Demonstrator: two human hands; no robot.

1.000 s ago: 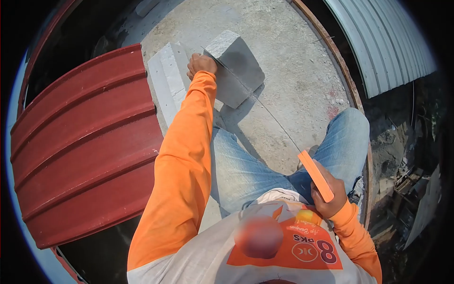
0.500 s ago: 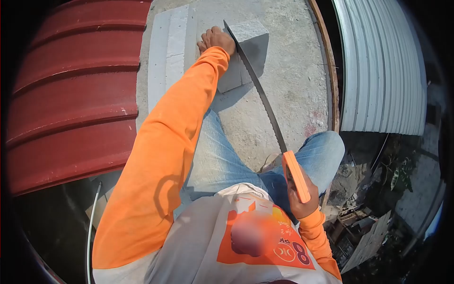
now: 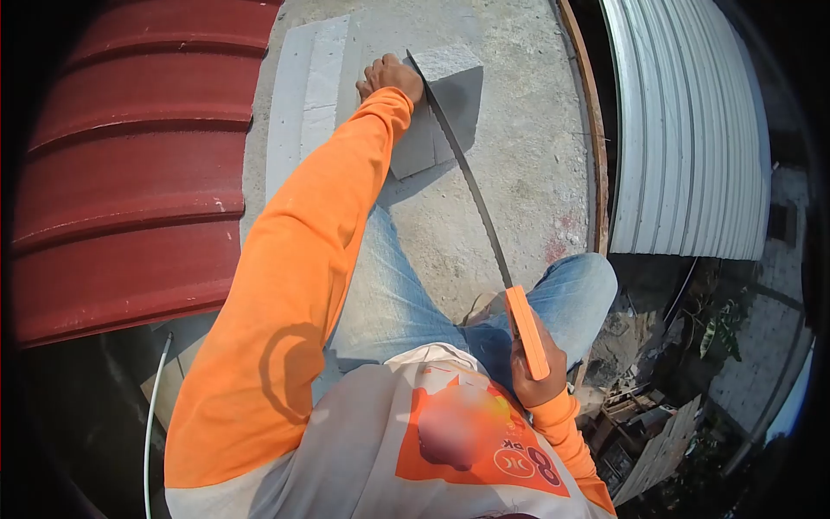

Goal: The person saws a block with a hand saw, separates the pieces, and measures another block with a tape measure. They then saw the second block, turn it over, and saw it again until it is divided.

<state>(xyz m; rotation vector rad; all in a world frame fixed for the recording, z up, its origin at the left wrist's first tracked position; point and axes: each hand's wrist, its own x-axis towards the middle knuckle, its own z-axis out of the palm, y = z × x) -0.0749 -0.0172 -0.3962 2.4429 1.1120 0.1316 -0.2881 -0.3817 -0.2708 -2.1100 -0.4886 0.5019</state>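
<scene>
A pale grey concrete block lies on the concrete surface in front of me, and its right part shows a rough top. My left hand grips the block's top with fingers curled over it, just left of the blade. My right hand is wrapped round the orange handle of a handsaw, close to my right knee. The long toothed blade slants up and away from me, its far end lying across the block at the left hand's edge.
Pale flat blocks lie side by side left of the sawn block. Red roofing borders the left, grey corrugated sheeting the right. A brown edge strip bounds the slab. Beyond it, lower ground holds wood pieces.
The saw and my right hand have drawn slightly back toward my body, and the blade tip sits nearer. My left hand stays on the block. The whole view has shifted a little.
</scene>
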